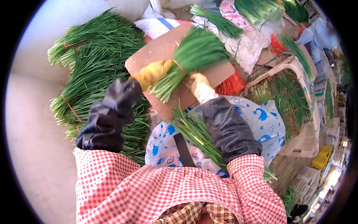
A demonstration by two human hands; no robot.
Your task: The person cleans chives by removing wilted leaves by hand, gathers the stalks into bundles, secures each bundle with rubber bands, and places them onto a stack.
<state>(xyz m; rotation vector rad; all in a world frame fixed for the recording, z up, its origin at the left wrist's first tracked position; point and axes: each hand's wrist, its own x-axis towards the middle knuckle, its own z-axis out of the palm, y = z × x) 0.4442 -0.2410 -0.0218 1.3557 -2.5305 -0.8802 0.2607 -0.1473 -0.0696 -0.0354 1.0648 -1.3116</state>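
Note:
A thick bundle of garlic chives [201,50], tied by a red band [179,67], is held tilted above a brown board [145,56]. My left hand [153,73], in a yellow glove, is closed around the bundle's left side near the band. On the other side, my right hand [198,84], in a pale yellow glove, is closed against the lower edge of the stems, its fingertips partly hidden and blurred. Loose chives [197,132] lie across my lap on a white cloth with blue prints [266,115].
Several tied chive bundles [100,74] are piled at the left by a white wall [35,112]. Red bands [230,85] lie right of the board. A pale chair frame [298,72], newspapers [304,181] and a yellow basket [322,157] stand at the right. More chives [257,11] lie at the back.

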